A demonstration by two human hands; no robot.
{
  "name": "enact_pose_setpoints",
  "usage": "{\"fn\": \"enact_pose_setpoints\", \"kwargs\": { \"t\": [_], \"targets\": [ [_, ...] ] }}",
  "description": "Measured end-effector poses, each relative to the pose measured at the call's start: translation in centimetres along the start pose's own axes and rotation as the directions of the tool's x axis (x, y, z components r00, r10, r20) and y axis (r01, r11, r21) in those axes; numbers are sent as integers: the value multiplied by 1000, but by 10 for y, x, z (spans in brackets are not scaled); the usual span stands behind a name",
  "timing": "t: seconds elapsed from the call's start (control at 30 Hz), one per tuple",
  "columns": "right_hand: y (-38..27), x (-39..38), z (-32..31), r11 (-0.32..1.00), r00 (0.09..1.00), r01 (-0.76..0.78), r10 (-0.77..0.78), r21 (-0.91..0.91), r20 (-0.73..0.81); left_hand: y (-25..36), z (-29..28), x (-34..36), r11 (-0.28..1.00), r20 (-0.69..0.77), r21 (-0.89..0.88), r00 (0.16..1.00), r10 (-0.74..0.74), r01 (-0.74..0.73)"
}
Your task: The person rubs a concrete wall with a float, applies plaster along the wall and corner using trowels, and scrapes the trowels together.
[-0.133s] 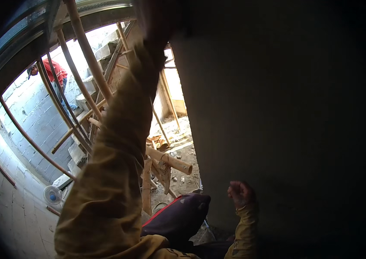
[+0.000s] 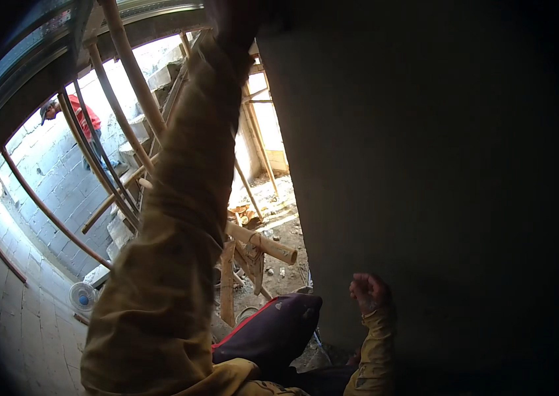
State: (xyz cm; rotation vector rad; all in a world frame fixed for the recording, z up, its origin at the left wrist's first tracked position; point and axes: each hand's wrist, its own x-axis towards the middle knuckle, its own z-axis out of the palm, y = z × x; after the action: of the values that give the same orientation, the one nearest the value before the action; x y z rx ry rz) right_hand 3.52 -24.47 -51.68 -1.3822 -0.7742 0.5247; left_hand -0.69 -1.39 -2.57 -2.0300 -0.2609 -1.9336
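Head view: left hand (image 2: 233,16) reached overhead to the top edge of a grey plastered wall (image 2: 438,165), arm long axis running up the frame, probably for bracing; its fingers lay in shadow, state cannot be told. Right hand (image 2: 368,290) rested low against the wall face, fingers curled together, holding nothing visible. The wall stood upright at right. Behind: bamboo scaffold poles (image 2: 128,72), block wall (image 2: 62,191), another person in red (image 2: 81,115), small fan (image 2: 81,297) on the floor.
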Motion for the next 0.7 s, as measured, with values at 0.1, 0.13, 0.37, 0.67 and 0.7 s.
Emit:
{"fn": "enact_pose_setpoints", "kwargs": {
  "t": [0.1,0.13,0.37,0.67,0.7],
  "targets": [
    [-7,4,-2,999,999,41,-41,-5,7,2,7,-97,997,14,62,999,-39,38],
    [-7,1,0,1000,1000,27,-27,0,1,7,7,-139,996,18,79,999,-35,33],
    [6,-7,-12,997,998,55,-57,-59,-30,51,-10,-269,964,-13,-173,978,-206,200],
    [-3,30,-14,992,999,38,-41,-122,-23,-3,43,99,935,-346,191,870,350,-300],
    [-3,29,-15,990,998,50,-54,-135,-25,-8,42,99,988,-238,36,959,156,-152]
  ]
}}
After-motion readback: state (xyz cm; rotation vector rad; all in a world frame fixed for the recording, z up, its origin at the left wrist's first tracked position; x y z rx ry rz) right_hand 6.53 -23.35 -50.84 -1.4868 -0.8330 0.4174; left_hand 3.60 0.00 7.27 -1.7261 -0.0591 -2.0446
